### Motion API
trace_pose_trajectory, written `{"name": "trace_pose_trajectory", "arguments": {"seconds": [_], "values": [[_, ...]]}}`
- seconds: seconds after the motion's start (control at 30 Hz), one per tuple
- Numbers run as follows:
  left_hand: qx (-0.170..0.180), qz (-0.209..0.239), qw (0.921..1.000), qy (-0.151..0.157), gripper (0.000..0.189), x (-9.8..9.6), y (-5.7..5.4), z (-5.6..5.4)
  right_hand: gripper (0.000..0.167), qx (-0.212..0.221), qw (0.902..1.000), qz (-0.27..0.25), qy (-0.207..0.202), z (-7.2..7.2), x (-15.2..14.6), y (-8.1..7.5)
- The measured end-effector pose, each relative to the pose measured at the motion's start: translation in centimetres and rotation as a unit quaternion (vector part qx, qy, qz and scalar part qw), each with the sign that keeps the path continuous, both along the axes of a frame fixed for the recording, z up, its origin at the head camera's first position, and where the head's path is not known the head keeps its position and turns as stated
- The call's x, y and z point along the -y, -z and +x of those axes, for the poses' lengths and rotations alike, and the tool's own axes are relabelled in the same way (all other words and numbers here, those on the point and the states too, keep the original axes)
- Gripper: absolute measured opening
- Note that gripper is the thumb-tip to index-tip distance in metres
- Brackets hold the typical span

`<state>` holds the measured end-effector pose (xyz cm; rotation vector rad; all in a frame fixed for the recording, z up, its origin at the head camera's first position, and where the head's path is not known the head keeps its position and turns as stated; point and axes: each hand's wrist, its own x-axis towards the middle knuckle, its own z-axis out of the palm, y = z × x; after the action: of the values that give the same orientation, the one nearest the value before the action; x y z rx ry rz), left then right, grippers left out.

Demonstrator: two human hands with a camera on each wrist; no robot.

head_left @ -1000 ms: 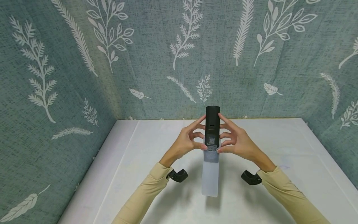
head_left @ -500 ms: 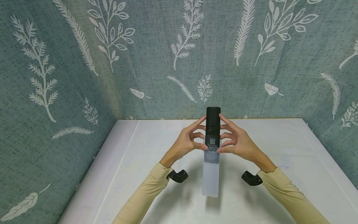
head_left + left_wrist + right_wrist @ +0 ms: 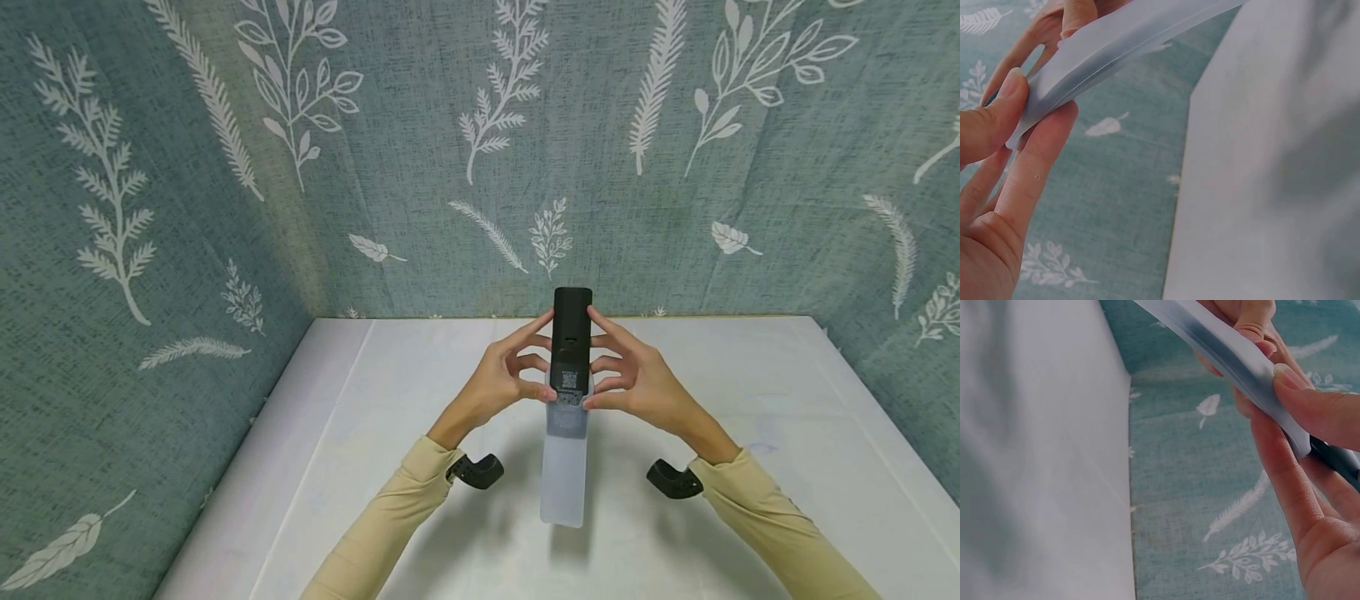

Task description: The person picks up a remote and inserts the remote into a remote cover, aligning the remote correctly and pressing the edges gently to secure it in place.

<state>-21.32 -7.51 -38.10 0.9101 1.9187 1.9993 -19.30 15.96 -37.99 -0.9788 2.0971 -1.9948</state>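
A black remote control (image 3: 572, 325) is held up over the table, its labelled back toward the head camera. Its lower end sits inside a translucent sleeve (image 3: 564, 483), whose loose lower part hangs down. From the left, my left hand (image 3: 498, 379) pinches the sleeve's mouth, with the thumb in front and fingertips along the remote's edge. My right hand (image 3: 637, 379) mirrors this grip on the other side. Both wrist views show the sleeve (image 3: 1116, 53) between thumb and fingers; the remote's dark end (image 3: 1338, 459) sticks out in the right wrist view.
Beneath the hands is a white table (image 3: 360, 467), with shadows of the arms on it. Teal leaf-patterned cloth (image 3: 420, 150) stands behind the table and along its sides. A black wrist device (image 3: 480, 472) sits on the left wrist, another (image 3: 675, 479) on the right.
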Motion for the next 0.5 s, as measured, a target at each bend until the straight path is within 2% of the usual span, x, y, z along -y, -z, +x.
{"name": "trace_pose_trajectory", "arguments": {"seconds": [0.5], "values": [[0.002, 0.001, 1.0000, -0.001, 0.097, -0.10, 0.24, -0.12, 0.107, 0.005, 0.9999, 0.003, 0.011, -0.02, -0.08, 0.38]]}}
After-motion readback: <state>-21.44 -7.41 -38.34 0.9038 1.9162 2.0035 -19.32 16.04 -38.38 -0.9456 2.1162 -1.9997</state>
